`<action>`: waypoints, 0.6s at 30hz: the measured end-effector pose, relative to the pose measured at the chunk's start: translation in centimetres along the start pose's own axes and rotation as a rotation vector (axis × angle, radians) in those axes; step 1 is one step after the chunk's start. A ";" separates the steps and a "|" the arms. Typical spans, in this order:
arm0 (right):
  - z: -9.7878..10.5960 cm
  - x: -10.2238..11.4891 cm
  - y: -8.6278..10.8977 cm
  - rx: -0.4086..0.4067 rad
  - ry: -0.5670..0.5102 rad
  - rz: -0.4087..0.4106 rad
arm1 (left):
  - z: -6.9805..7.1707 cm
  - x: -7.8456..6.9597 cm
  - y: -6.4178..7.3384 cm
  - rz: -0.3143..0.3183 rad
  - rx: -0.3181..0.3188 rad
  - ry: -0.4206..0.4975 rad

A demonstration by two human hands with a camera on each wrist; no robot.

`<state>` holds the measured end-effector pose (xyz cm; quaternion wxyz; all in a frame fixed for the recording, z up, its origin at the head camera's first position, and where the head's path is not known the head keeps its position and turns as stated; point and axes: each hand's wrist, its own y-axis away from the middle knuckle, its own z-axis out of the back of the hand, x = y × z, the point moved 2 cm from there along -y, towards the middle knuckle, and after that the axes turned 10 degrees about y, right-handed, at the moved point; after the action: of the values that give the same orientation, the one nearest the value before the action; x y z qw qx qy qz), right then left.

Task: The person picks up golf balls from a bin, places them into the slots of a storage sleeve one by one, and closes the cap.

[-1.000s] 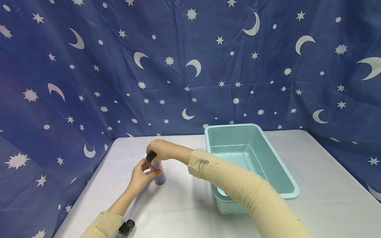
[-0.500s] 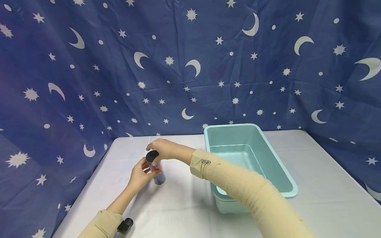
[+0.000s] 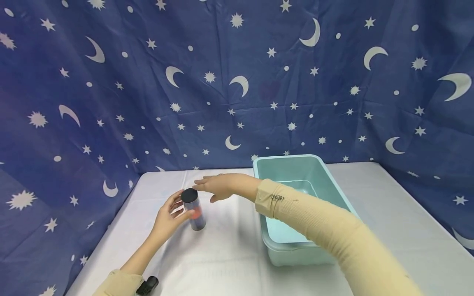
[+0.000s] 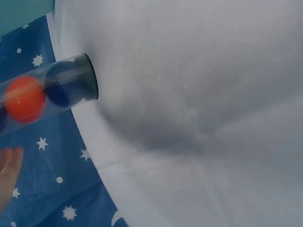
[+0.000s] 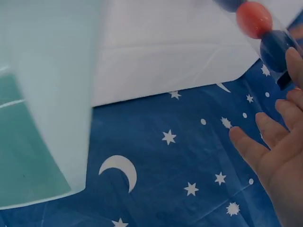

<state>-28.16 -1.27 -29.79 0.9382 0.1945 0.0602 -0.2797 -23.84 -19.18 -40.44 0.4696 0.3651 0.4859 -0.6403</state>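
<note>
A clear ball tube (image 3: 198, 223) with a black lid (image 3: 190, 195) stands upright on the table's left half. Inside it, an orange ball (image 4: 25, 99) sits between dark blue balls, such as this blue ball (image 4: 64, 85). My left hand (image 3: 165, 222) is curved loosely about the tube's left side, its thumb tip in front of it; the left wrist view shows a gap between a finger (image 4: 10, 170) and the tube. My right hand (image 3: 218, 187), fingers spread and holding nothing, hovers just right of the lid. In the right wrist view the tube shows beyond these fingers (image 5: 251, 146).
A pale turquoise bin (image 3: 296, 257) stands right of the tube, partly under my right forearm. A small black device (image 3: 148, 285) lies by my left sleeve. Behind the white-covered table (image 3: 222, 263) hangs a blue curtain (image 3: 207, 98) with moons and stars.
My right hand has let go of the lid and moved right, its fingers straightening. My left hand has loosened and drawn slightly left. The tube stays standing in its place.
</note>
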 end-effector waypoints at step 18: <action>-0.8 0.7 0.4 0.068 0.014 0.054 | 0.9 -1.5 1.1 -0.669 0.008 -0.549</action>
<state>-27.36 -1.03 -30.60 0.9378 0.2300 0.0520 -0.2546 -22.30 -19.74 -39.10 0.3465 0.0053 0.4320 -0.8326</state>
